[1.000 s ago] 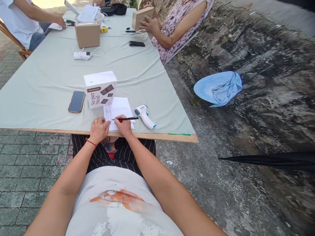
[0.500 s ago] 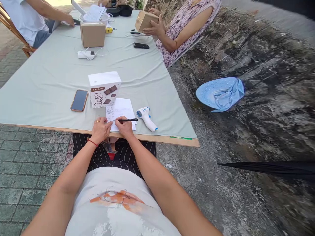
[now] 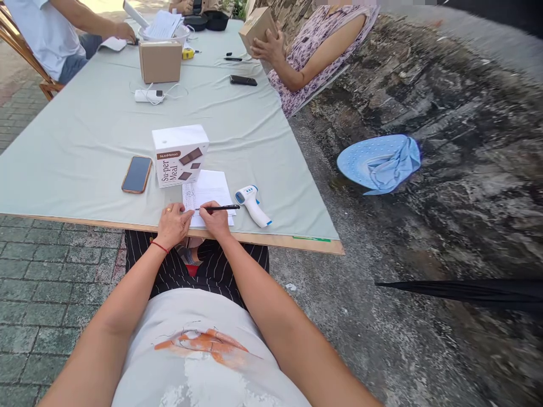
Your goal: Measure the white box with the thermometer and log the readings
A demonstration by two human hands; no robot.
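My right hand [image 3: 217, 219] pinches a black pen [image 3: 224, 207] over written sheets of paper [image 3: 212, 187] at the table's near edge. The pen's tip meets the lower left of the top sheet. My left hand [image 3: 172, 221], with a ring and a red wrist cord, lies on the cloth with its fingertips at the paper's left edge, holding no object. Behind the papers stands a white "Super Meal" box [image 3: 180, 155], overlapping their upper left corner. To the right rests a white and blue infrared thermometer [image 3: 253, 205]; a phone [image 3: 136, 174] lies left of the box.
Farther along the cloth-covered table [image 3: 85, 152] are a brown box [image 3: 160, 62], a white device with a cable [image 3: 148, 96], a black phone [image 3: 243, 80] and a paper-filled basket [image 3: 183, 37]. A co-worker at right holds a carton [image 3: 257, 31]. A blue hat [image 3: 379, 164] lies on the rock.
My hands and the pen have barely moved. The co-worker at right has raised and tilted the carton. At left, the other person's hand has shifted slightly.
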